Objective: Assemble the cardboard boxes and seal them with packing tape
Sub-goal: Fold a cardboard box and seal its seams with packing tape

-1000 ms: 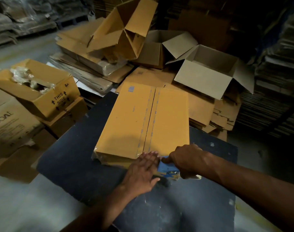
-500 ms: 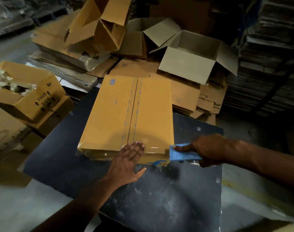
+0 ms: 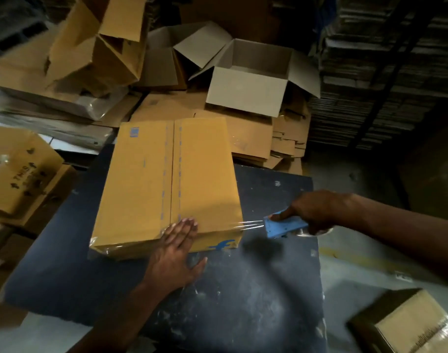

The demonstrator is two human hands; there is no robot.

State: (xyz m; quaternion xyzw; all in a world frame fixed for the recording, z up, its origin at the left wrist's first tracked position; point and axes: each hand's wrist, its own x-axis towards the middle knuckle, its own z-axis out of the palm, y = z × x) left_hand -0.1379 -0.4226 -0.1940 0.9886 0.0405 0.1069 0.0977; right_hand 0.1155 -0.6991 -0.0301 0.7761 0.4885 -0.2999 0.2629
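Note:
A closed yellow-brown cardboard box [image 3: 167, 179] lies on the dark table [image 3: 256, 289], its two top flaps meeting in a centre seam. My left hand [image 3: 175, 253] lies flat with fingers spread on the box's near edge, on the clear tape laid there. My right hand [image 3: 312, 211] grips a blue tape dispenser [image 3: 284, 226] just off the box's near right corner. A stretched strip of clear tape [image 3: 253, 224] runs from that corner to the dispenser.
Open empty cartons [image 3: 251, 80] and flattened cardboard [image 3: 268, 138] pile up behind the table. A printed carton [image 3: 16, 174] stands at the left. A taped box [image 3: 411, 327] sits at the lower right. Stacked flat board [image 3: 386, 72] fills the right background.
My right hand has pulled the dispenser rightward from the box's near edge past its right corner, drawing tape out. My left hand stayed pressed on the near edge.

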